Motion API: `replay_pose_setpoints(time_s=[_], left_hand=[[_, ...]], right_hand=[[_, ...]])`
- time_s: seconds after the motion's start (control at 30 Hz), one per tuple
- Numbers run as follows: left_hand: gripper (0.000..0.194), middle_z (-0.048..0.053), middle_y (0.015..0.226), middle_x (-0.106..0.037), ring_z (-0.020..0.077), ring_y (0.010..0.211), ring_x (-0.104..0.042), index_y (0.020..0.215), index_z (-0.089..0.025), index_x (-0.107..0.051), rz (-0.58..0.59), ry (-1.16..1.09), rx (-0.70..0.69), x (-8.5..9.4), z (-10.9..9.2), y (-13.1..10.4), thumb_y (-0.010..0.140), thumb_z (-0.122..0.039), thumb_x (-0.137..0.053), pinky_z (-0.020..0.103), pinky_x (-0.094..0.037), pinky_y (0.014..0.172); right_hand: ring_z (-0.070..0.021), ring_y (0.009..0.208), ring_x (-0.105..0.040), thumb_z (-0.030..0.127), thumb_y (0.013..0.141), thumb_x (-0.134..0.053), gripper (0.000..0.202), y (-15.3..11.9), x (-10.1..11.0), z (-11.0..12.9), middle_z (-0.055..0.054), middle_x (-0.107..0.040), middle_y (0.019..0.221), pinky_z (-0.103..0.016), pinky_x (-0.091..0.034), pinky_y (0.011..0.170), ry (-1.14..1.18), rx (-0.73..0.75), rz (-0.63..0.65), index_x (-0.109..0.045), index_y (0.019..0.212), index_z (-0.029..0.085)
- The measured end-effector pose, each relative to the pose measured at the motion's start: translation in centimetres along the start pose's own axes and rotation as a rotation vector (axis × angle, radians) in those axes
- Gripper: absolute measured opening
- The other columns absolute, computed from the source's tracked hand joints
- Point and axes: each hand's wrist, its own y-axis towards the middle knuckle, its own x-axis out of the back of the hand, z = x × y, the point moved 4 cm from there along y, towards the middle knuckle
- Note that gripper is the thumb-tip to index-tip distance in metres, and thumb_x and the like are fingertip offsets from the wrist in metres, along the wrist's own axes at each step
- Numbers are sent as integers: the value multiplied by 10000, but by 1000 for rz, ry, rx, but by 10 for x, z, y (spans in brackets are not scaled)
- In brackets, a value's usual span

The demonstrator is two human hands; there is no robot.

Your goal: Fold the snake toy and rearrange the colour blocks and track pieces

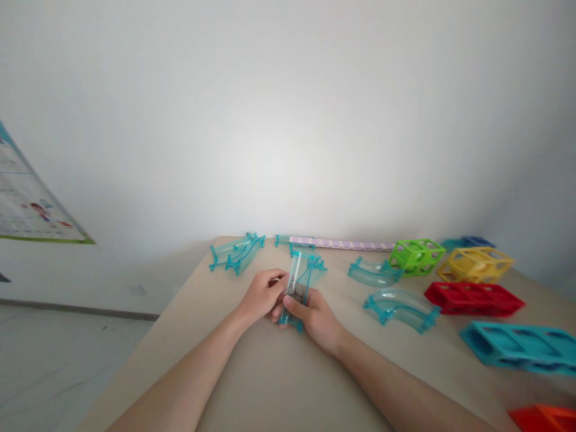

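Gripping the clear blue track piece (302, 277), right hand (317, 318) clasps firmly, left hand (265, 294) pinches its left edge! Joining looks unfinished: curved tracks (398, 296) right of both hands lie loose.

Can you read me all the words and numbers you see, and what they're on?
No readable words, numbers or brands.
Poster: lines of print, too small and blurred to read.
Held clear blue piece: no lettering I can make out.

Track piece (297, 267) left of blocks (474, 299), wall (270, 120) behind.
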Motion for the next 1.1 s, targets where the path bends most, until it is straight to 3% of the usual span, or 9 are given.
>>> replay_pose_setpoints(time_s=[0.2, 0.3, 0.43, 0.53, 0.63, 0.73, 0.87, 0.97, 1.1], left_hand=[[318, 11, 610, -610, 151, 583, -546, 834, -144, -708, -83, 219, -43, 5, 2, 4, 834, -405, -527, 254, -378, 571], [248, -7, 543, -550, 141, 542, -485, 696, -158, -684, -99, 367, -19, 10, 7, 4, 772, -379, -601, 258, -306, 547], [300, -31, 469, -432, 116, 506, -401, 469, -171, -507, -152, 321, -16, 14, 9, 5, 714, -294, -629, 256, -242, 530], [286, -38, 496, -406, 113, 477, -403, 555, -174, -523, -187, 217, 9, 16, 11, 7, 785, -345, -528, 246, -267, 495], [246, -27, 562, -477, 115, 453, -451, 739, -162, -580, -183, 70, 52, 16, 14, 9, 809, -372, -472, 239, -333, 451], [185, 3, 627, -571, 114, 508, -517, 793, -147, -594, -92, -227, 98, 11, 15, 7, 719, -315, -610, 226, -398, 473], [200, 28, 679, -633, 138, 609, -602, 789, -140, -602, 154, -568, 164, -4, 10, -1, 608, -133, -687, 253, -478, 573], [214, 51, 719, -653, 175, 662, -640, 792, -135, -607, 319, -660, 212, -13, 5, -8, 608, -97, -710, 309, -515, 620], [244, 66, 756, -665, 192, 707, -660, 853, -133, -633, 384, -651, 219, -19, 3, -11, 639, -122, -750, 324, -531, 649]], right_hand=[[-171, 509, -641, 527, 756, -669, 402, 2, 7, -3, -5, -635, 577, -250, -483, 450, 32, -52, -163, -571, 864, 153], [-172, 482, -625, 543, 770, -647, 421, 4, 11, -2, 14, -619, 552, -253, -477, 421, 7, 14, -257, -553, 928, 164], [-168, 525, -639, 591, 791, -595, 431, 7, 24, 3, -3, -641, 583, -254, -491, 463, -75, 109, -457, -570, 878, 170], [-154, 471, -611, 640, 787, -562, 473, 7, 33, 6, 26, -577, 470, -235, -461, 462, -98, 143, -546, -586, 833, 169], [-128, 352, -507, 676, 793, -519, 488, 7, 37, 6, 63, -494, 369, -211, -381, 388, -75, 116, -567, -549, 808, 190], [-107, 341, -462, 697, 801, -487, 489, 8, 36, 5, 66, -502, 403, -203, -352, 371, -57, 114, -572, -491, 758, 211], [-96, 389, -478, 740, 789, -452, 555, 10, 33, 3, 36, -523, 482, -214, -382, 398, -33, 105, -541, -475, 658, 201], [-95, 384, -480, 763, 771, -447, 589, 12, 31, 0, 16, -545, 517, -220, -381, 385, -12, 74, -503, -488, 635, 191], [-98, 368, -480, 753, 760, -477, 557, 12, 27, -3, 24, -557, 529, -209, -357, 351, 35, 32, -457, -491, 711, 198]])
